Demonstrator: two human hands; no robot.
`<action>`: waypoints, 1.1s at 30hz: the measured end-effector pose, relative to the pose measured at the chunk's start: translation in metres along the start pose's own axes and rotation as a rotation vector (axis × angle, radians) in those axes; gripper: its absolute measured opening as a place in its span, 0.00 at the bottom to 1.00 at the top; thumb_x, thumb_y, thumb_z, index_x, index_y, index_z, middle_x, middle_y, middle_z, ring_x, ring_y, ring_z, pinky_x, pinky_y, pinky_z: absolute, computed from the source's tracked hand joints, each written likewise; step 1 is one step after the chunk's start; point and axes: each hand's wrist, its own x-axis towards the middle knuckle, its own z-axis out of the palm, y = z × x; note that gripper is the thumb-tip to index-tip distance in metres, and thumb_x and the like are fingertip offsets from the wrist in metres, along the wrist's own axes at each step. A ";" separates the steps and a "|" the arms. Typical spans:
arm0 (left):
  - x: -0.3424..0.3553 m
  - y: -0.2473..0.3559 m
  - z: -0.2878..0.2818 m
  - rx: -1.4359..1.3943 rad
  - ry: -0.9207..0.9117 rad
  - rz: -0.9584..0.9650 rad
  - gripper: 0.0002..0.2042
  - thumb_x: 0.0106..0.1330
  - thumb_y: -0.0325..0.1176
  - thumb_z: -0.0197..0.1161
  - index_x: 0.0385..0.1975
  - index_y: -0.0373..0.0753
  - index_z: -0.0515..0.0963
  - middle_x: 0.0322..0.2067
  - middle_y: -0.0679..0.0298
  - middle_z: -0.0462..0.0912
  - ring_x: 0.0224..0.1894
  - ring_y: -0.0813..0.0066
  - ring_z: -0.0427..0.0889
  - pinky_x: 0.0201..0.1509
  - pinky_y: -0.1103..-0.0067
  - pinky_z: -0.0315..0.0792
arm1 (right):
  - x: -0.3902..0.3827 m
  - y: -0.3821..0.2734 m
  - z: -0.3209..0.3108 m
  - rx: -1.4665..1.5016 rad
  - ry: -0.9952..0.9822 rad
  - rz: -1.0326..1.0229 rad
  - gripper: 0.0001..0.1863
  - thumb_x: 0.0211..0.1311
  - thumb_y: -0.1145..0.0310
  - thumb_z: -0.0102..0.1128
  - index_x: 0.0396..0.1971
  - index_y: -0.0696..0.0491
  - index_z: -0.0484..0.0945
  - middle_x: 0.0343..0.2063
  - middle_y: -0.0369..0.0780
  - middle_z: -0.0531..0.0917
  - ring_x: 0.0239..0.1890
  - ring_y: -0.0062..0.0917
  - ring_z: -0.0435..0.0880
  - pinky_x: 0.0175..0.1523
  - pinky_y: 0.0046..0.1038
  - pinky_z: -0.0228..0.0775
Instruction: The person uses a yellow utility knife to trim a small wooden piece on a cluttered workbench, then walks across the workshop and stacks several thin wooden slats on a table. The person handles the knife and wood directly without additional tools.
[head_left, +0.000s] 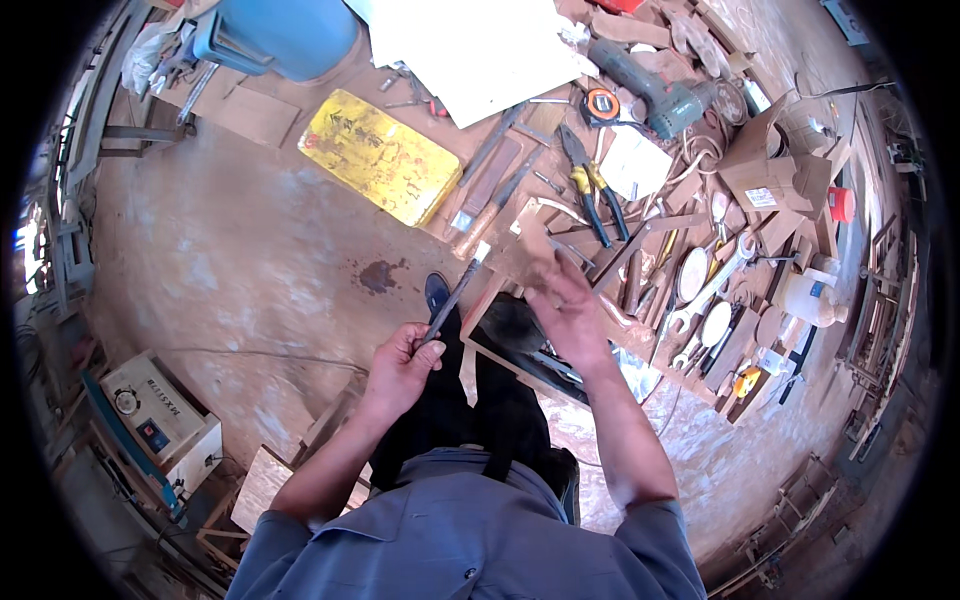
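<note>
My left hand (405, 362) is closed around the lower end of a slim dark bar with a pale tip (455, 302), which slants up and to the right toward the bench edge. My right hand (568, 312) has its fingers apart and slightly blurred, with nothing visible in it. It hovers over the corner of an open wooden drawer (484, 300) at the bench front. Dark contents partly show inside the drawer. Just beyond the bar's tip lies a wooden-handled tool (478, 228). Pliers with yellow and dark handles (590, 190) rest farther up the bench.
A yellow case (380, 157) and white sheets (470, 50) lie on the bench, near a blue bin (285, 35). Toward the right are a green power tool (660, 100), a tape measure (601, 105), several wrenches (710, 285) and a cardboard box (765, 165). A cream machine (160, 415) stands lower left.
</note>
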 end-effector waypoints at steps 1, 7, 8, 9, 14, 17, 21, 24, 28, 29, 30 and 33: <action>-0.002 0.003 0.000 0.003 0.009 0.017 0.06 0.67 0.27 0.61 0.40 0.34 0.74 0.25 0.71 0.75 0.27 0.86 0.74 0.34 0.86 0.71 | 0.008 -0.010 0.001 0.027 0.044 0.014 0.09 0.62 0.69 0.61 0.40 0.56 0.82 0.37 0.40 0.81 0.36 0.26 0.80 0.46 0.24 0.71; -0.019 0.024 0.006 0.289 0.041 0.127 0.08 0.68 0.30 0.61 0.40 0.34 0.73 0.27 0.70 0.76 0.29 0.86 0.73 0.35 0.85 0.70 | 0.010 -0.061 0.004 0.619 -0.215 0.485 0.08 0.64 0.68 0.59 0.32 0.58 0.81 0.19 0.33 0.79 0.20 0.13 0.73 0.26 0.16 0.67; -0.022 0.027 0.007 0.320 0.053 0.144 0.08 0.67 0.30 0.61 0.40 0.34 0.73 0.26 0.70 0.76 0.28 0.86 0.73 0.34 0.85 0.70 | 0.007 -0.072 0.005 0.667 -0.204 0.505 0.10 0.66 0.68 0.58 0.28 0.58 0.79 0.19 0.33 0.77 0.18 0.13 0.71 0.23 0.16 0.65; -0.024 0.029 0.008 0.351 0.065 0.161 0.08 0.67 0.30 0.62 0.40 0.35 0.73 0.25 0.71 0.76 0.28 0.86 0.73 0.33 0.85 0.70 | 0.005 -0.076 0.005 0.675 -0.218 0.520 0.10 0.66 0.67 0.58 0.28 0.58 0.79 0.20 0.33 0.77 0.18 0.13 0.71 0.23 0.16 0.65; -0.030 0.030 0.012 0.499 0.138 0.253 0.09 0.65 0.32 0.63 0.41 0.36 0.75 0.20 0.60 0.78 0.22 0.76 0.77 0.28 0.78 0.72 | 0.001 -0.090 0.003 0.619 -0.265 0.583 0.10 0.65 0.67 0.58 0.27 0.56 0.78 0.20 0.32 0.77 0.18 0.12 0.70 0.23 0.17 0.66; -0.033 0.029 0.014 0.554 0.155 0.306 0.09 0.65 0.32 0.64 0.41 0.37 0.75 0.20 0.58 0.78 0.21 0.70 0.79 0.26 0.76 0.72 | -0.003 -0.085 0.004 0.608 -0.292 0.601 0.08 0.65 0.68 0.59 0.28 0.56 0.78 0.20 0.34 0.78 0.16 0.15 0.74 0.22 0.20 0.72; -0.035 0.031 0.015 0.643 0.162 0.351 0.09 0.65 0.32 0.64 0.40 0.38 0.74 0.19 0.56 0.78 0.21 0.63 0.81 0.25 0.73 0.73 | -0.008 -0.073 0.001 0.722 -0.334 0.608 0.07 0.64 0.70 0.59 0.29 0.57 0.78 0.20 0.34 0.78 0.17 0.16 0.76 0.23 0.21 0.76; -0.037 0.032 0.017 0.704 0.177 0.376 0.09 0.64 0.33 0.64 0.40 0.39 0.74 0.19 0.56 0.78 0.21 0.59 0.81 0.24 0.71 0.73 | -0.010 -0.071 -0.002 0.821 -0.357 0.619 0.06 0.64 0.71 0.59 0.30 0.58 0.77 0.21 0.35 0.78 0.19 0.17 0.78 0.22 0.23 0.78; -0.034 0.031 0.017 0.798 0.202 0.485 0.09 0.63 0.33 0.64 0.40 0.41 0.74 0.19 0.57 0.78 0.21 0.57 0.80 0.23 0.68 0.72 | -0.011 -0.072 -0.008 0.968 -0.372 0.649 0.06 0.65 0.71 0.58 0.31 0.58 0.77 0.22 0.36 0.79 0.21 0.19 0.79 0.22 0.26 0.80; -0.033 0.031 0.017 0.821 0.202 0.491 0.09 0.63 0.33 0.64 0.40 0.41 0.74 0.18 0.57 0.77 0.21 0.58 0.80 0.23 0.68 0.72 | -0.011 -0.071 -0.009 0.952 -0.378 0.647 0.06 0.65 0.71 0.58 0.31 0.58 0.77 0.22 0.36 0.79 0.21 0.20 0.80 0.22 0.27 0.80; -0.033 0.032 0.018 0.843 0.202 0.498 0.09 0.63 0.34 0.64 0.40 0.42 0.74 0.18 0.58 0.77 0.21 0.58 0.80 0.23 0.68 0.72 | -0.011 -0.069 -0.009 0.939 -0.376 0.645 0.05 0.65 0.71 0.58 0.31 0.58 0.77 0.22 0.36 0.79 0.21 0.20 0.79 0.22 0.27 0.81; -0.032 0.035 0.018 0.890 0.199 0.523 0.09 0.63 0.34 0.64 0.40 0.42 0.74 0.18 0.58 0.77 0.21 0.58 0.80 0.23 0.68 0.72 | -0.010 -0.063 -0.008 0.909 -0.373 0.638 0.05 0.65 0.72 0.58 0.31 0.57 0.77 0.22 0.36 0.78 0.21 0.19 0.79 0.22 0.28 0.81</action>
